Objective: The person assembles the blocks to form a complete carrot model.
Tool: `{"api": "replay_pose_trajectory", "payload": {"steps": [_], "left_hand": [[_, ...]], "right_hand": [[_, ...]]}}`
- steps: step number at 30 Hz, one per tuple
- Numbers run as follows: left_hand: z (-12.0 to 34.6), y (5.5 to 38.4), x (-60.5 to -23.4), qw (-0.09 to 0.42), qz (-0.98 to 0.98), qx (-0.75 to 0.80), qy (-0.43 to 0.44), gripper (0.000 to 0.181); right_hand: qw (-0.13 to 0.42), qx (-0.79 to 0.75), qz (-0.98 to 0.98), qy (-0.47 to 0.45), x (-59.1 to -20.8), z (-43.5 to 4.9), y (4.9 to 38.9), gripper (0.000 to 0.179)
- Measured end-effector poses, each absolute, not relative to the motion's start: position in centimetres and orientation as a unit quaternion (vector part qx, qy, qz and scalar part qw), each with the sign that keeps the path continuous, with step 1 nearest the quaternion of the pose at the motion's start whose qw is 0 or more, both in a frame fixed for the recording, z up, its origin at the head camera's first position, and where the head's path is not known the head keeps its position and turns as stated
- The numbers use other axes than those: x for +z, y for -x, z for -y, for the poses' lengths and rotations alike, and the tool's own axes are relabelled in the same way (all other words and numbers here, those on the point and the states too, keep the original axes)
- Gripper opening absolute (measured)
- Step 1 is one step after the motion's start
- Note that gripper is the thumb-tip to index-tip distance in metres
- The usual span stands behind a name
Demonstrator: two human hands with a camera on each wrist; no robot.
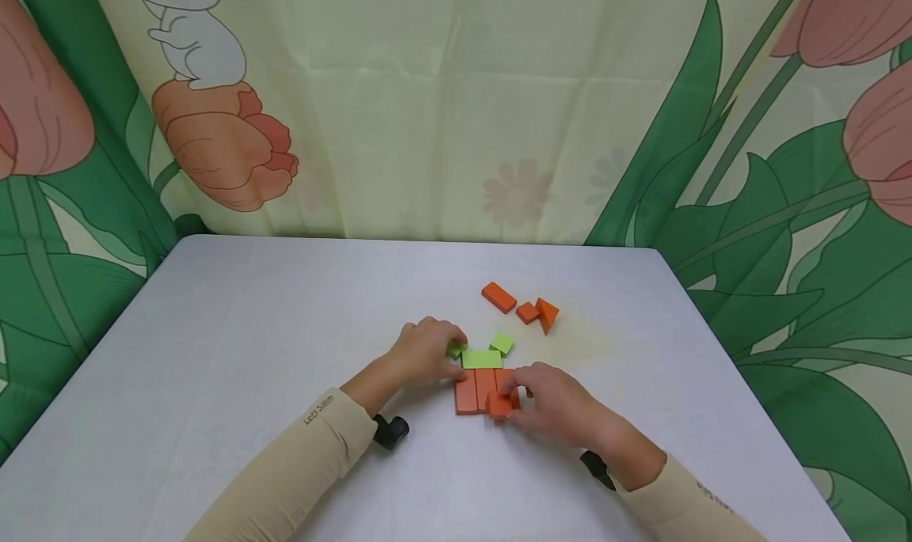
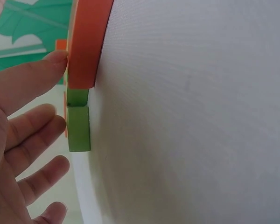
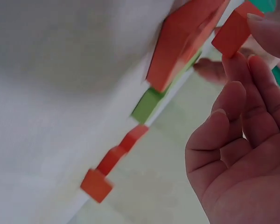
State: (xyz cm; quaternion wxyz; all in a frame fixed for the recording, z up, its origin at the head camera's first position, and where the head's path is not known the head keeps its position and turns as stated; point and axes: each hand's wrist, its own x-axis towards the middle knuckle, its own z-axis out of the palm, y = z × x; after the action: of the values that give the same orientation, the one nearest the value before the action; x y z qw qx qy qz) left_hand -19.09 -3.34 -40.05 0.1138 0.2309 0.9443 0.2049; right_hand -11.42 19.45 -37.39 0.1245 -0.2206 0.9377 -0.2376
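On the table, upright-looking orange-red blocks [image 1: 466,393] lie side by side, with a long green block [image 1: 481,359] across their far end. A small green block [image 1: 502,344] sits at its right corner; another green block [image 2: 79,129] is by its left, partly hidden by fingers in the head view. My left hand [image 1: 426,352] touches that left block with its fingertips, while its thumb rests at the corner of the leftmost orange-red block. Over the right part of the row, my right hand [image 1: 559,403] pinches a small orange-red block [image 3: 237,30] between thumb and fingers.
Farther back on the white table [image 1: 285,305] lie an orange rectangular block [image 1: 499,297], a small orange block [image 1: 527,312] and an orange triangular block [image 1: 547,316]. A printed curtain [image 1: 442,115] hangs behind the table's far edge.
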Motion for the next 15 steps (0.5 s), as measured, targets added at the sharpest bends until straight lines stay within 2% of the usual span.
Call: {"api": "replay_pose_trajectory", "payload": {"steps": [5, 15], "left_hand": [[3.3, 19.1, -40.1, 0.114, -0.945, 0.204, -0.229, 0.048], [3.3, 19.2, -40.2, 0.111, -0.945, 0.205, -0.230, 0.047]], "right_hand": [[0.120, -0.242, -0.923, 0.274, -37.7, -18.7, 10.8, 0.019], [0.105, -0.233, -0.920, 0.297, -38.6, -17.9, 10.7, 0.018]]}}
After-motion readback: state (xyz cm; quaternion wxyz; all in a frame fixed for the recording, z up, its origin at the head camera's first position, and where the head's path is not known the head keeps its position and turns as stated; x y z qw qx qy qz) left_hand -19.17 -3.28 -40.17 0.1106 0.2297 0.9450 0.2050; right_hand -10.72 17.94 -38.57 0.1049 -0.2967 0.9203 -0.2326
